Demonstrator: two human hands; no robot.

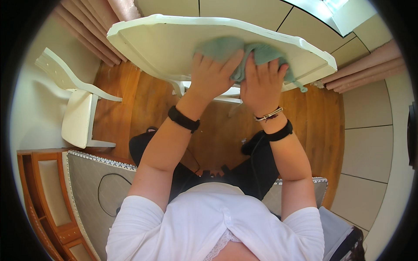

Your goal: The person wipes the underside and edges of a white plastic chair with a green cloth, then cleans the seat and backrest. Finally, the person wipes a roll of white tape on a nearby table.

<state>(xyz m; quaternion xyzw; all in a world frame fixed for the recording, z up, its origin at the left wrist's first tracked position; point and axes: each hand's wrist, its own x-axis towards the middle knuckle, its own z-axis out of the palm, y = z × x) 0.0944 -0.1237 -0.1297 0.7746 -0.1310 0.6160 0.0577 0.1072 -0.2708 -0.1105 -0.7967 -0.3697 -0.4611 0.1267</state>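
Observation:
A pale white tabletop (156, 42) with a wavy front and raised rim stretches across the upper view. On it lies a green cloth (266, 53), bunched in folds, with a small loop hanging at its right end. My left hand (214, 73) rests on the cloth's left part, which looks blurred. The right hand (264, 78) presses on the other part, fingers bent over the fabric. Both hands are side by side and have the cloth under their fingertips; how firmly they grip it is hard to tell. Each wrist wears a black band, and the right one also bracelets.
A white chair (76, 117) stands on the wooden floor (215, 133) at the left. Pink curtains (88, 29) hang at both upper sides. Beneath me is a grey padded bed or seat (88, 182) with a dark cable, beside a wooden cabinet or headboard (55, 192).

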